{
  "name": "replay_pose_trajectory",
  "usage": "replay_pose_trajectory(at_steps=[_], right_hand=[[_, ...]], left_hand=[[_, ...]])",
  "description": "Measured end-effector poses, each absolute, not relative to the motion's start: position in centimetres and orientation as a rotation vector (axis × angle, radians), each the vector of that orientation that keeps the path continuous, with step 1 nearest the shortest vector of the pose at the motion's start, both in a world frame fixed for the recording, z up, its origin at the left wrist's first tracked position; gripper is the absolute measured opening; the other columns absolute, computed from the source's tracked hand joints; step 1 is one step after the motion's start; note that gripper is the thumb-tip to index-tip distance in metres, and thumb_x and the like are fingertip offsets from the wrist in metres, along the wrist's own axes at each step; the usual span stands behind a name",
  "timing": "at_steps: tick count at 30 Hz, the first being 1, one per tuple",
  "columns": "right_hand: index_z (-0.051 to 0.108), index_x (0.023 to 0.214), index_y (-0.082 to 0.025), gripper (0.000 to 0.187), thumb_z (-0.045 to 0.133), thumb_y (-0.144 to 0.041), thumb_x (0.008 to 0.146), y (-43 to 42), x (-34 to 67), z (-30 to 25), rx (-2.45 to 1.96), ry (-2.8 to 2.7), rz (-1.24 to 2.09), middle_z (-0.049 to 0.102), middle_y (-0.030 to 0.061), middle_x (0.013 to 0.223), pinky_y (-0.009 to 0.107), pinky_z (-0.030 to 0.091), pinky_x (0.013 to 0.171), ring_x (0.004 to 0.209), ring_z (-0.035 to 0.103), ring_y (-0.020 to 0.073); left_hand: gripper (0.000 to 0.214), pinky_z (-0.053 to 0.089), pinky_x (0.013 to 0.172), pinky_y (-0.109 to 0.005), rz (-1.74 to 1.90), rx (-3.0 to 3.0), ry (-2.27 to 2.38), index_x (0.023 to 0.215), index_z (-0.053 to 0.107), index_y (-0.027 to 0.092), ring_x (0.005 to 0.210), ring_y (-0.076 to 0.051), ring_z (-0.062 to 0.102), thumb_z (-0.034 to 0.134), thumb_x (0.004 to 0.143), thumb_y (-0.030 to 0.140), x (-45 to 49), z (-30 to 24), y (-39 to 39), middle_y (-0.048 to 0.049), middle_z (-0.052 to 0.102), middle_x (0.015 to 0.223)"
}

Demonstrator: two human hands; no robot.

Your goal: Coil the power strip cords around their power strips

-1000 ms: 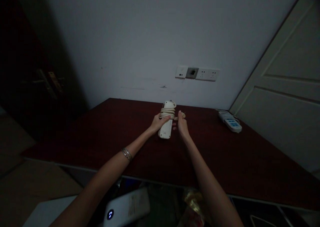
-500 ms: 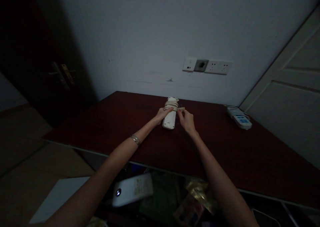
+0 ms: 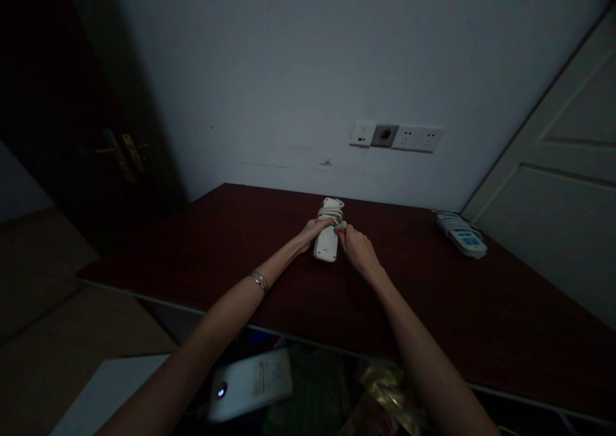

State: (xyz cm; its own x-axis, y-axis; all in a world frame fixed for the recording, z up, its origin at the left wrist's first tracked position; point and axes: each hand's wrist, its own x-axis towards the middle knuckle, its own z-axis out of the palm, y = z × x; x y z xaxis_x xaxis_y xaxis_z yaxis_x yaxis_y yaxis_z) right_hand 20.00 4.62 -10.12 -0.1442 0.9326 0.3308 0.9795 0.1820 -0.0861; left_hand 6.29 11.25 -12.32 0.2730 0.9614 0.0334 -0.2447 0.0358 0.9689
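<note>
A white power strip (image 3: 326,246) lies on the dark red tabletop, with its pale cord (image 3: 330,212) wound round the upper half. From the left, my left hand (image 3: 312,229) grips the strip, its thumb pressed over the coils. My right hand (image 3: 355,242) pinches the cord's end, which looks like a plug (image 3: 341,226), against the strip's right edge beside the coils. The fingers of both hands are closed, and some fingertips are hidden behind the strip.
A second white power strip (image 3: 466,240), wrapped with cord, lies at the tabletop's right (image 3: 505,314). Wall sockets (image 3: 418,138) sit above the table. Below its front edge, an open drawer holds a white device (image 3: 253,385) and gold wrapping (image 3: 389,388). A dark door stands left.
My right hand has brought the cord's end leftward, from out beside the strip to against the coils. My left hand keeps its grip. The whole view has shifted slightly.
</note>
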Motion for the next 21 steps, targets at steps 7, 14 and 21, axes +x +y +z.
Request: replay_pose_trajectory(at_steps=[7,14,21], right_hand=[[0.047,0.097,-0.014,0.028,0.029,-0.035,0.094,4.4,19.7,-9.9,-1.798,-2.144,-0.236,0.065,0.0137,0.091,0.028,0.042,0.063,0.078,0.065,0.0232],[0.047,0.097,-0.014,0.029,0.028,-0.036,0.093,4.1,18.7,-10.1,-1.863,-2.192,-0.342,0.065,0.0149,0.089,0.031,0.045,0.061,0.077,0.066,0.0257],[0.048,0.095,-0.013,0.029,0.030,-0.035,0.093,4.0,18.6,-10.1,-1.855,-2.213,-0.388,0.065,0.0152,0.085,0.032,0.047,0.060,0.076,0.066,0.0269]], left_hand=[[0.025,0.045,0.073,-0.029,1.067,0.833,0.525,0.092,0.061,0.009,0.070,-0.016,0.059,0.048,0.079,0.026,5.9,-10.8,10.9,-0.0090,0.065,0.080],[0.027,0.045,0.069,-0.028,0.943,0.785,0.577,0.089,0.059,0.009,0.064,-0.016,0.057,0.047,0.080,0.031,5.8,-10.9,11.3,-0.0086,0.063,0.076],[0.024,0.044,0.066,-0.028,0.975,0.847,0.544,0.084,0.060,0.011,0.063,-0.016,0.056,0.048,0.069,0.024,5.7,-10.8,11.2,-0.0071,0.062,0.071]])
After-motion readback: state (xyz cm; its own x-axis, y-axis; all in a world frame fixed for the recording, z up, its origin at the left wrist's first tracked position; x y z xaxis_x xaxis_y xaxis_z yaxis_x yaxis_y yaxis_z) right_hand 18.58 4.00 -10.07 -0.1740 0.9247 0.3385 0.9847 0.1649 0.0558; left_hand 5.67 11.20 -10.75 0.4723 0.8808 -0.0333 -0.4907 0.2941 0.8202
